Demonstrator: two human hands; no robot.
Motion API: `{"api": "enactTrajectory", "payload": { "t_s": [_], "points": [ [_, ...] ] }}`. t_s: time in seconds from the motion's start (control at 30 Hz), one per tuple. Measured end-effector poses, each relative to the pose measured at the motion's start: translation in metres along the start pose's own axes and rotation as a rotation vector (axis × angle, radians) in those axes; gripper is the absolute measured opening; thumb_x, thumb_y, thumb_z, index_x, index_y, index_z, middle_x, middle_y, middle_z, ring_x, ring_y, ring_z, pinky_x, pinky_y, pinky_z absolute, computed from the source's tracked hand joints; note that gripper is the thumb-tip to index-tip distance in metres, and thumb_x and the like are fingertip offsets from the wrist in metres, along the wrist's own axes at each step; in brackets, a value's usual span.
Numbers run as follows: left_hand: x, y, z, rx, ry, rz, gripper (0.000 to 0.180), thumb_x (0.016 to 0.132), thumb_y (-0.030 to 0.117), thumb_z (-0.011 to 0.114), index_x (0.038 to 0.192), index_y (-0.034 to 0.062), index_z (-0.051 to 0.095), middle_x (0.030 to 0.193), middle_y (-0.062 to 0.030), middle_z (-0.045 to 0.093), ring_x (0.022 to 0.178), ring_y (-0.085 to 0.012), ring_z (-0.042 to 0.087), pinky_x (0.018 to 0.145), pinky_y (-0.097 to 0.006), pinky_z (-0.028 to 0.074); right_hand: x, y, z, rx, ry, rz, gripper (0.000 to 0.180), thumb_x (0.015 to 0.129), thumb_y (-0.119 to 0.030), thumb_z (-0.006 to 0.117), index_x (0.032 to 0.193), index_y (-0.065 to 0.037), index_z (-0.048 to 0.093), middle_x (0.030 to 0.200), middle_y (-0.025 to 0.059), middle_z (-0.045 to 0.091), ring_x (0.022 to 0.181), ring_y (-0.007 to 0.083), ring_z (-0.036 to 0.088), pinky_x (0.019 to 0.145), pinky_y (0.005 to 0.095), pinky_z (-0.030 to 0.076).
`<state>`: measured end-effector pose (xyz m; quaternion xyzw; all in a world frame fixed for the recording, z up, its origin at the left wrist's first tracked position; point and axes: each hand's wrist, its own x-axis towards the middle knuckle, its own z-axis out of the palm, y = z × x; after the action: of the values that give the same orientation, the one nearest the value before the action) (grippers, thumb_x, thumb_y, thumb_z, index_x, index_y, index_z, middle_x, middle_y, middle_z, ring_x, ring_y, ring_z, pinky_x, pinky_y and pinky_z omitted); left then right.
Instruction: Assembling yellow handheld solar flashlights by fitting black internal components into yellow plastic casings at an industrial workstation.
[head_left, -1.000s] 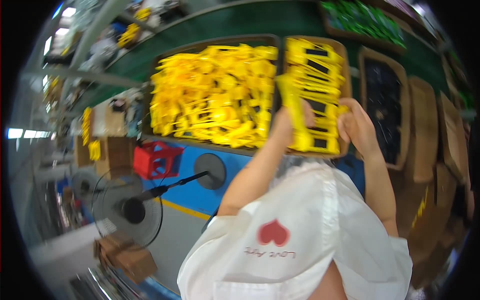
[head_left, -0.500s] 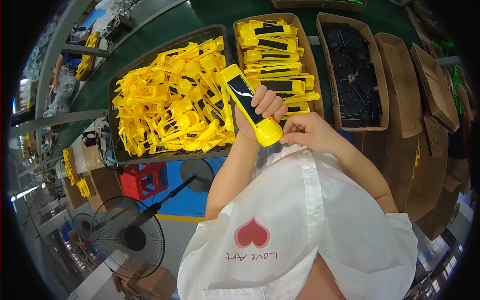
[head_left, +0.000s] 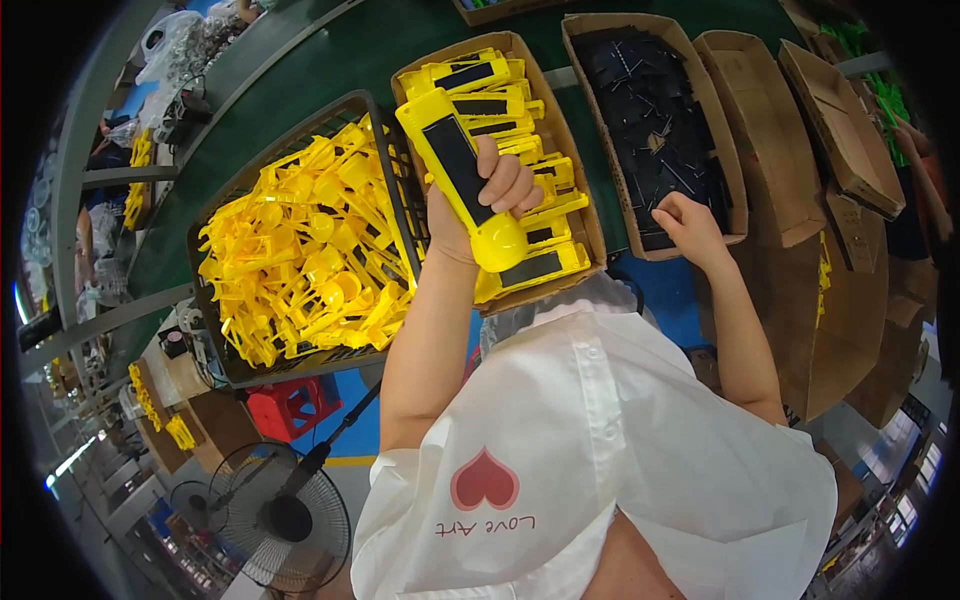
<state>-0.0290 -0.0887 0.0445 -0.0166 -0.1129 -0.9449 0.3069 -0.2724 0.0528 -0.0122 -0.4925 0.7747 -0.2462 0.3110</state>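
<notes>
My left hand (head_left: pixel 498 188) is closed around a yellow plastic casing (head_left: pixel 455 165), long and flat with a black panel on its face and a rounded knob at the near end. It is held tilted above a cardboard box (head_left: pixel 597 235) with several similar yellow casings (head_left: pixel 536 268) in it. To the right, my right hand (head_left: pixel 692 230) is at the near end of another cardboard box (head_left: pixel 738 200) full of thin black pieces (head_left: pixel 650 110). Its fingers are curled together; whether anything is pinched in them cannot be made out.
A dark plastic crate (head_left: pixel 372 108) heaped with yellow parts (head_left: pixel 310 240) stands at the left. Cardboard trays (head_left: pixel 760 120) sit at the right. Below the green table (head_left: pixel 310 75) are a red stool (head_left: pixel 290 408) and a black standing fan (head_left: pixel 285 515).
My right hand has left the casing's rounded end and moved right to the box of black pieces. The left hand still grips the casing. The view has shifted, with the boxes now further left.
</notes>
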Motion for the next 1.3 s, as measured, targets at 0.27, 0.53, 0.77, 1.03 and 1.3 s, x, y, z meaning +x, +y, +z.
{"api": "enactTrajectory", "payload": {
  "t_s": [0.27, 0.53, 0.77, 1.03, 1.3],
  "points": [
    [0.008, -0.025, 0.007, -0.272, -0.18, 0.039, 0.035, 0.081, 0.049, 0.038, 0.073, 0.0147, 0.04, 0.055, 0.0015, 0.041, 0.049, -0.0108, 0.038, 0.054, -0.028, 0.032, -0.011, -0.061, 0.005, 0.275, -0.21, -0.085, 0.011, 0.079, -0.011, 0.054, 0.08, 0.0, 0.053, 0.064, 0.006, 0.055, 0.055, 0.0111, 0.049, 0.051, 0.023, 0.039],
    [0.005, -0.008, 0.0, 0.715, 0.126, -0.053, 0.032, 0.084, 0.033, 0.04, 0.065, 0.0084, 0.046, 0.058, -0.003, 0.046, 0.053, -0.0154, 0.043, 0.055, -0.029, 0.035, -0.005, -0.064, 0.001, 0.231, -0.278, -0.107, 0.013, 0.078, -0.012, 0.056, 0.079, 0.001, 0.053, 0.065, 0.0084, 0.057, 0.058, 0.0137, 0.053, 0.054, 0.025, 0.042],
    [-0.031, -0.013, -0.076, 2.857, 0.23, -0.159, 0.052, 0.084, 0.048, 0.034, 0.126, 0.0176, 0.033, 0.134, -0.0112, 0.024, 0.125, -0.0284, 0.018, 0.1, -0.051, 0.009, 0.013, 0.053, 0.015, -0.521, 0.121, -0.107, 0.054, 0.066, -0.023, 0.067, 0.11, -0.002, 0.044, 0.104, 0.0185, 0.047, 0.092, 0.0355, 0.049, 0.08, 0.0379, 0.041],
    [-0.028, 0.063, -0.051, 2.205, 0.852, 0.886, 0.023, 0.076, 0.003, 0.048, 0.099, 0.0007, 0.05, 0.097, -0.0149, 0.051, 0.094, -0.0318, 0.045, 0.08, -0.036, 0.037, 0.015, 0.066, 0.024, -0.232, 0.119, -0.015, 0.019, 0.071, -0.016, 0.062, 0.082, -0.004, 0.053, 0.072, 0.0085, 0.049, 0.068, 0.023, 0.05, 0.06, 0.0325, 0.04],
    [-0.108, 0.187, -0.132, 2.221, 1.108, 0.341, 0.038, 0.07, 0.003, 0.051, 0.107, -0.0021, 0.047, 0.101, -0.0147, 0.049, 0.087, -0.0248, 0.051, 0.08, -0.03, 0.04, 0.014, 0.048, 0.025, -0.249, 0.129, 0.035, 0.015, 0.077, -0.017, 0.055, 0.077, -0.002, 0.052, 0.064, 0.0113, 0.052, 0.061, 0.0258, 0.052, 0.056, 0.0337, 0.041]
  ]
}}
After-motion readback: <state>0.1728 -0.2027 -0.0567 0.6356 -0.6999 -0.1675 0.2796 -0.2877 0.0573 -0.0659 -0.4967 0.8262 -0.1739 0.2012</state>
